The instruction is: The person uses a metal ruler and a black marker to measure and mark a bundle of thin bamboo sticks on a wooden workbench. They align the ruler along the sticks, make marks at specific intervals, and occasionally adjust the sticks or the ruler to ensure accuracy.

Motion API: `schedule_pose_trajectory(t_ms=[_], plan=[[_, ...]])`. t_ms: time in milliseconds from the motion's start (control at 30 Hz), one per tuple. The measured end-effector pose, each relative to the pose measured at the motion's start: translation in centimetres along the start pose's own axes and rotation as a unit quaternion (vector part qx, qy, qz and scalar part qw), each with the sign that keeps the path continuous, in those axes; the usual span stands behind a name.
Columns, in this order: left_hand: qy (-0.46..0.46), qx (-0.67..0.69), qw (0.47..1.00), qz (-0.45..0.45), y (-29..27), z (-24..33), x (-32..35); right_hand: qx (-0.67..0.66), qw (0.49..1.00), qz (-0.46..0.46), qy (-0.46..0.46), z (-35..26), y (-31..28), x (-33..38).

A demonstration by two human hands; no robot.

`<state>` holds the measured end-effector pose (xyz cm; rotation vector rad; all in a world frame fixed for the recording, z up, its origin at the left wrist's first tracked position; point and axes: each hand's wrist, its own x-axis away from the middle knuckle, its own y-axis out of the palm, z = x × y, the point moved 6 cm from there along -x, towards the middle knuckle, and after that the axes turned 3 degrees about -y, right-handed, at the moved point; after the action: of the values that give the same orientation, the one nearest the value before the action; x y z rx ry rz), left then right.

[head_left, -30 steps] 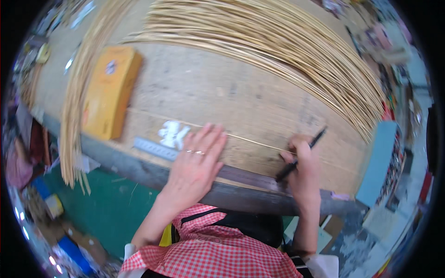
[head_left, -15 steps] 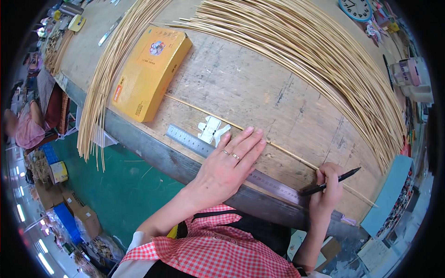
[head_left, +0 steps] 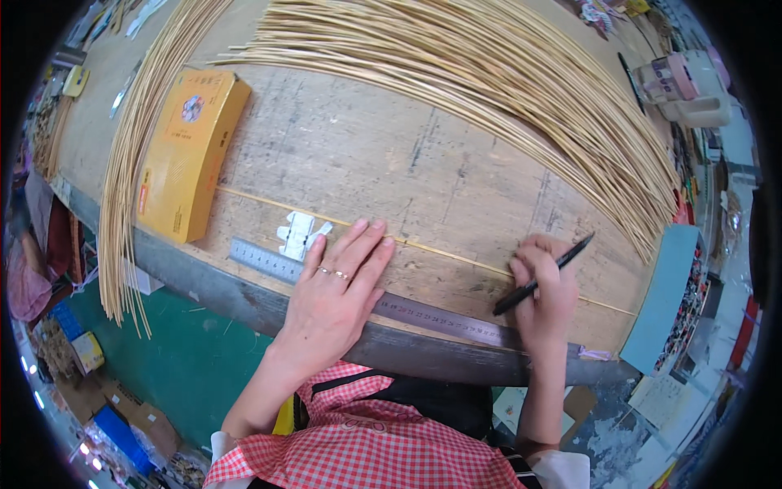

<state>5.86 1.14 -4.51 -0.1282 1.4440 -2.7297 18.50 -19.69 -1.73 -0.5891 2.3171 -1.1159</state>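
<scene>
A thin bamboo stick (head_left: 456, 255) runs slantwise across the wooden tabletop, from beside a yellow box (head_left: 183, 163) toward the right. My left hand (head_left: 334, 293) lies on it with the fingers stretched flat, two rings showing. By its thumb is a small white cut-out piece (head_left: 299, 234). A steel ruler (head_left: 440, 319) along the near edge passes under the same hand. My right hand (head_left: 546, 301) is closed round a black pen (head_left: 516, 298), its fingertips at the stick. Whether those fingertips also pinch the stick is hard to make out.
A wide spread of bamboo sticks (head_left: 489, 90) covers the far side. Another bundle (head_left: 130, 179) hangs over the left edge, beyond the box. At the right end stands a teal box (head_left: 664, 293); farther back are plastic containers (head_left: 680, 81). Green floor (head_left: 187, 342) lies below.
The whole view has shifted, so the table things appear farther left. In my right hand the pen now tilts more steeply. My left hand stays flat on the stick.
</scene>
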Motion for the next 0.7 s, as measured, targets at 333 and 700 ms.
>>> schedule_pose_trajectory(t_ms=[333,700], plan=[[0.010,-0.007,1.000,0.007,-0.2,0.1,0.0,0.115,0.988,0.035,-0.101,1.8,0.8,-10.2],[0.021,-0.003,1.000,0.021,-0.2,-0.2,-0.1,0.102,0.994,0.028,-0.027,5.4,0.8,-9.3]])
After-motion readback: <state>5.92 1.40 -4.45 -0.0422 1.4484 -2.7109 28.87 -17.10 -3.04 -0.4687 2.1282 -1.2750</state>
